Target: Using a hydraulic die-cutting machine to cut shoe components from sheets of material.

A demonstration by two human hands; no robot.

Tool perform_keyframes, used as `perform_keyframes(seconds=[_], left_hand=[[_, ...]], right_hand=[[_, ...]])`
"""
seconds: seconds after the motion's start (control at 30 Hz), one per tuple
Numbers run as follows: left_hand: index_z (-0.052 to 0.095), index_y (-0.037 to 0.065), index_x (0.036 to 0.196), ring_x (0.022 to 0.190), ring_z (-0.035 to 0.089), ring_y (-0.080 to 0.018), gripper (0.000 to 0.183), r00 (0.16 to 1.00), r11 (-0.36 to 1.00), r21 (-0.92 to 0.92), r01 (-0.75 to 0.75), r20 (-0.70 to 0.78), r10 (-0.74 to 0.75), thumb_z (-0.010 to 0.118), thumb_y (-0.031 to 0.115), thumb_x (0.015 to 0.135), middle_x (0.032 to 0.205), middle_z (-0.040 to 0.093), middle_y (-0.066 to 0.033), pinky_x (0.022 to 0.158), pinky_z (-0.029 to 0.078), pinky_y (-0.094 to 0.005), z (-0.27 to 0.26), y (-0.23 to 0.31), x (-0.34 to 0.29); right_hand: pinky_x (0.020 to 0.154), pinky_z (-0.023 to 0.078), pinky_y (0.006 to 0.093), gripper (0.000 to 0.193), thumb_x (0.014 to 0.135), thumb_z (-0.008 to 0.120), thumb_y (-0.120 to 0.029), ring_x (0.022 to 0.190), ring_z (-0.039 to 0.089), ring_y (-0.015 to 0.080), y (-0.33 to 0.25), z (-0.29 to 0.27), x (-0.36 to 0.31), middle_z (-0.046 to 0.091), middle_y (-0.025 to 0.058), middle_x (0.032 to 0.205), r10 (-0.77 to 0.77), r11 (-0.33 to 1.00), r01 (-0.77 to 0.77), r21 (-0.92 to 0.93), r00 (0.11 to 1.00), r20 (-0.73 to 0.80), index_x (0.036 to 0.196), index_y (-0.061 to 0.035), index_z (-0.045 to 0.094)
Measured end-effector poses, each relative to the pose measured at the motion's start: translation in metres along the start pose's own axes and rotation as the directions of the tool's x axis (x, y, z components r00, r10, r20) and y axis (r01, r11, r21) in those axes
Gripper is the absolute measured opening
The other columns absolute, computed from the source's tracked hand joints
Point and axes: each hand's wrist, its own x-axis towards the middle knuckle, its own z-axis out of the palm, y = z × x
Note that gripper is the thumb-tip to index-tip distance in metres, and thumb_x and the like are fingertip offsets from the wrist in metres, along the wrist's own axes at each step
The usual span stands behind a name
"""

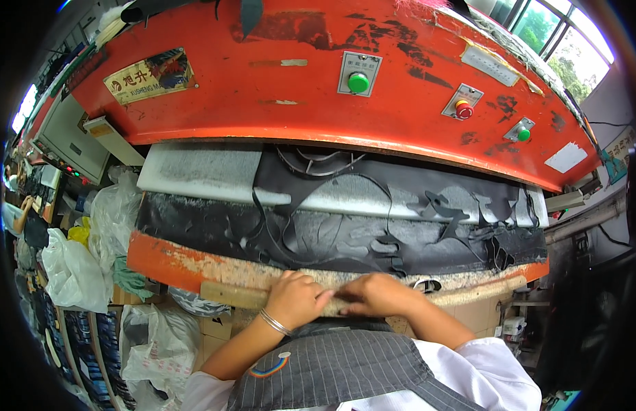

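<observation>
My left hand point(296, 299), with thin silver bangles at the wrist, is at the worn wooden bar point(229, 294) along the machine's front edge. Its fingers are curled and its thumb points right. Close beside it, my right hand point(381, 296) has bent fingers pressed together at the same bar. Whatever either hand holds is hidden or too small to make out. Beyond them lies a black sheet point(462, 175), cut into curling strips and scraps, partly over a white cutting board point(194, 171). A curved metal cutting die point(321, 164) rests on the sheet, partly under the red press beam point(263, 109).
Small curved metal piece point(427, 285) on the front ledge, right of my right hand. Green button point(358, 83) and red emergency stop point(464, 109) on the beam. White plastic bags point(75, 270) stand at the left. A pipe point(585, 222) runs at the right.
</observation>
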Motion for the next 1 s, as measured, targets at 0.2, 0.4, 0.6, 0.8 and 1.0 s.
perform_keyframes(seconds=[0.2,0.4,0.6,0.8,1.0], left_hand=[[0.066,0.006,0.115,0.115,0.059,-0.0310,0.041,0.991,0.992,0.108,0.062,0.115,-0.074,0.063,0.038,0.088,0.115,0.068,-0.0133,0.109,0.035,-0.0436,-0.016,-0.038,-0.024],[0.056,0.001,0.129,0.114,0.061,-0.0235,0.047,0.954,0.751,-0.593,0.292,0.128,-0.270,0.056,0.035,0.098,0.119,0.066,-0.0161,0.103,0.041,-0.0350,-0.040,-0.045,-0.041],[0.036,-0.003,0.143,0.128,0.046,-0.0285,0.074,0.861,-0.152,-0.984,-0.089,0.001,-0.509,0.023,0.057,0.102,0.139,0.048,-0.0199,0.110,0.032,-0.0425,-0.009,-0.043,-0.001],[0.051,0.004,0.119,0.079,0.061,-0.0202,0.066,0.917,-0.370,-0.926,-0.069,0.087,-0.389,0.030,0.063,0.098,0.089,0.061,-0.0089,0.077,0.053,-0.0399,-0.020,0.042,-0.007],[0.048,-0.002,0.128,0.095,0.062,-0.0174,0.049,0.996,0.190,-0.978,0.088,0.084,-0.028,0.051,0.039,0.101,0.107,0.063,-0.0088,0.085,0.049,-0.0294,0.007,0.114,-0.001]], right_hand=[[0.108,0.031,0.0519,0.074,0.071,0.077,-0.047,0.130,0.042,0.0382,0.028,-0.073,0.096,0.049,0.0203,0.138,-0.166,0.873,-0.084,-0.480,0.874,-0.457,0.134,-0.0155,0.053],[0.107,0.034,0.0486,0.085,0.060,0.081,-0.049,0.122,0.045,0.0395,0.031,-0.057,0.142,0.044,0.0238,0.139,-0.123,0.885,-0.076,-0.459,0.914,-0.388,0.134,-0.0173,0.055],[0.099,0.038,0.0508,0.084,0.052,0.085,-0.042,0.117,0.044,0.0435,-0.040,-0.030,0.086,0.043,0.0261,0.134,-0.175,0.941,0.002,-0.340,0.860,-0.479,0.126,-0.0135,0.057],[0.096,0.038,0.0518,0.094,0.062,0.082,-0.058,0.116,0.046,0.0436,-0.074,-0.023,-0.011,0.044,0.0273,0.133,-0.205,0.972,0.095,-0.213,0.784,-0.586,0.135,-0.0071,0.049],[0.106,0.036,0.0469,0.040,0.072,0.067,-0.023,0.120,0.053,0.0264,-0.090,-0.074,-0.084,0.056,0.0083,0.130,-0.484,0.620,-0.089,-0.780,0.738,-0.469,0.112,-0.0166,0.070]])
